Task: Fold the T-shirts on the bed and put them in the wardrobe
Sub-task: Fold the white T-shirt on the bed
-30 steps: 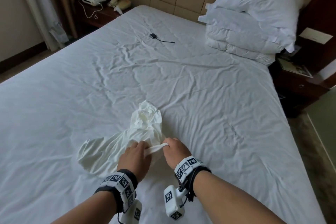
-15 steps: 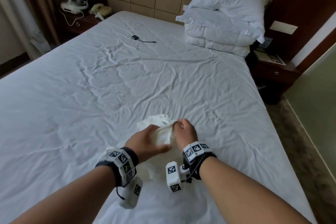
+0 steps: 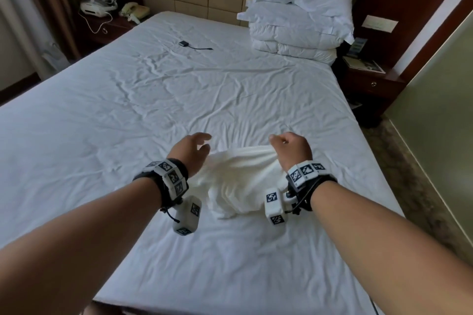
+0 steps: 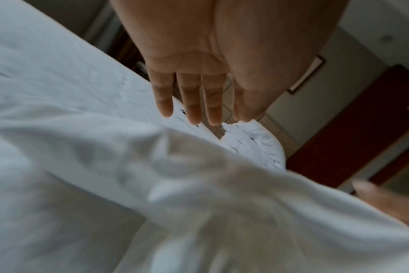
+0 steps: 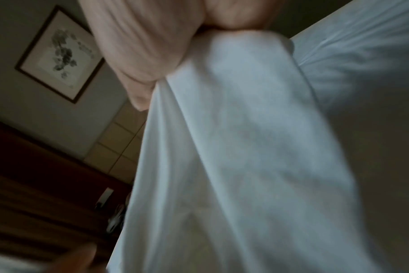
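A cream-white T-shirt [image 3: 238,181] hangs bunched above the white bed [image 3: 153,100], near its front edge. My right hand [image 3: 289,148] grips the shirt's upper right edge in a fist, and the cloth [image 5: 234,147] drapes down from it in the right wrist view. My left hand [image 3: 193,148] hovers at the shirt's left side with its fingers [image 4: 192,99] straight and holding nothing; the shirt [image 4: 210,194] lies blurred below the palm in the left wrist view.
A stack of white pillows [image 3: 297,13] sits at the head of the bed on the right. A small black device with a cable [image 3: 190,45] lies on the sheet. Dark nightstands stand at the left [image 3: 107,28] and right [image 3: 368,84].
The shirt has been lifted off the bed. My hands have moved apart, and the left hand has let go of the cloth while the right keeps its grip.
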Motion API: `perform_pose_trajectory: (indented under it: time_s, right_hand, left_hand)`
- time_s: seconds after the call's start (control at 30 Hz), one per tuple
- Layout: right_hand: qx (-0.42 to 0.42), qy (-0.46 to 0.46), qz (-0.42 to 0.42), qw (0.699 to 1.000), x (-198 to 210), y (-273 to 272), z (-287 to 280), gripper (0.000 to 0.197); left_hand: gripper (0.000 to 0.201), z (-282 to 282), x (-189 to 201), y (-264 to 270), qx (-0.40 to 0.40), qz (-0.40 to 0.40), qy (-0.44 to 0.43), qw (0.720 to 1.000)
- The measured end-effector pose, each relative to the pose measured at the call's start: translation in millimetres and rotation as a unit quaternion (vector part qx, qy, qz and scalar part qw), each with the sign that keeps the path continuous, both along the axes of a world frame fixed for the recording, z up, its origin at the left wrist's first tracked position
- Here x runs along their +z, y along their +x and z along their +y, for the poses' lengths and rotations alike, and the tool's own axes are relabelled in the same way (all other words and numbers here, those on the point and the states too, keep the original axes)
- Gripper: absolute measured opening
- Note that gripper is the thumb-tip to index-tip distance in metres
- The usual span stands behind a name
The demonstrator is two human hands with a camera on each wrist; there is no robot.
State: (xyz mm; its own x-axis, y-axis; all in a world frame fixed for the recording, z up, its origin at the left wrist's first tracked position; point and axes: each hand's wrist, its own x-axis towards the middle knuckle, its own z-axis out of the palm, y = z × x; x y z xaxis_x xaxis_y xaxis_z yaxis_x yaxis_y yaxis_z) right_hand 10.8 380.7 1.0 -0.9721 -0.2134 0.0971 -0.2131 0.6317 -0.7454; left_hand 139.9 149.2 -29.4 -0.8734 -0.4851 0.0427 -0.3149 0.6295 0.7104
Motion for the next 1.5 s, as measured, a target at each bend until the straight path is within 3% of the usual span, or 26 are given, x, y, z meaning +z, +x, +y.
perform_pose_trajectory:
  time_s: [0.07, 0.2, 0.27, 0.33, 0.43, 0.53, 0.63, 0.67, 0.73, 0.8, 0.87, 0.97, 1.1, 1.2, 1.27, 1.37, 1.5]
  right_hand:
    - [-0.032, 0.043, -0.025, 0.998, -3.0, -0.8, 19.2, 0.028]
    - [0.022, 0.211, -0.109, 0.971, -26.5, 13.0, 39.0, 0.024]
    - [0.022, 0.224, -0.109, 0.968, -39.0, 25.2, 34.6, 0.019]
    - [0.041, 0.255, -0.058, 0.964, -51.5, 39.9, 23.5, 0.020]
    - [0.153, 0.243, 0.026, 0.958, -64.7, 62.4, 0.9, 0.035]
    - [0.278, 0.241, -0.054, 0.928, -73.8, 78.9, -26.1, 0.070]
    - [0.308, 0.304, -0.101, 0.896, -87.9, 89.7, -43.2, 0.097]
    - [0.305, 0.339, -0.093, 0.885, -92.4, 92.8, -45.3, 0.093]
    - [0.292, 0.376, -0.066, 0.877, -99.0, 96.1, -46.5, 0.063]
    - [0.255, 0.339, -0.053, 0.904, -99.8, 93.6, -47.8, 0.032]
    - [0.206, 0.270, -0.055, 0.939, -97.0, 86.7, -46.8, 0.029]
    - [0.095, 0.112, -0.125, 0.981, -89.5, 72.1, -42.1, 0.030]
    - [0.023, -0.037, -0.180, 0.983, -70.5, 52.6, -32.3, 0.033]
    - [0.024, -0.096, -0.184, 0.978, -55.4, 48.7, -27.9, 0.025]
    - [-0.008, -0.181, -0.228, 0.957, -49.8, 49.2, -24.9, 0.021]
    - [-0.016, -0.233, -0.277, 0.932, -43.4, 51.2, -20.3, 0.018]
    - [-0.008, -0.094, -0.158, 0.983, -34.6, 48.2, -9.8, 0.031]
  left_hand:
    - [0.035, -3.2, -7.9, 14.2, 0.025, -0.030, 0.008, 0.999]
    - [0.035, 0.3, -34.0, 36.5, 0.039, -0.071, 0.005, 0.997]
    - [0.036, 4.0, -46.5, 40.7, 0.044, -0.086, 0.003, 0.995]
    - [0.041, 8.2, -58.1, 42.8, 0.041, -0.121, -0.013, 0.992]
    - [0.059, 15.8, -76.0, 44.6, 0.048, -0.193, -0.025, 0.980]
    - [0.074, 23.3, -90.4, 43.2, 0.058, -0.228, -0.046, 0.971]
    - [0.066, 28.9, -92.7, 40.9, 0.057, -0.234, -0.047, 0.969]
    - [0.060, 28.8, -91.3, 41.1, 0.051, -0.240, -0.035, 0.969]
    - [0.045, 23.3, -88.9, 40.7, 0.040, -0.241, -0.014, 0.970]
    - [0.033, 13.1, -83.2, 40.7, 0.049, -0.220, 0.000, 0.974]
    - [0.035, 3.7, -76.9, 41.8, 0.074, -0.197, 0.005, 0.978]
    - [0.048, -5.4, -74.2, 46.1, 0.087, -0.205, 0.016, 0.975]
    - [0.084, 4.5, -78.5, 55.3, 0.045, -0.240, 0.050, 0.968]
    - [0.109, 20.6, -75.3, 56.8, 0.026, -0.201, 0.076, 0.976]
    - [0.115, 29.1, -71.1, 53.5, 0.008, -0.162, 0.085, 0.983]
    - [0.088, 40.1, -58.9, 48.2, -0.025, -0.106, 0.071, 0.992]
    - [0.045, 35.1, -41.1, 40.5, -0.038, -0.009, 0.085, 0.996]
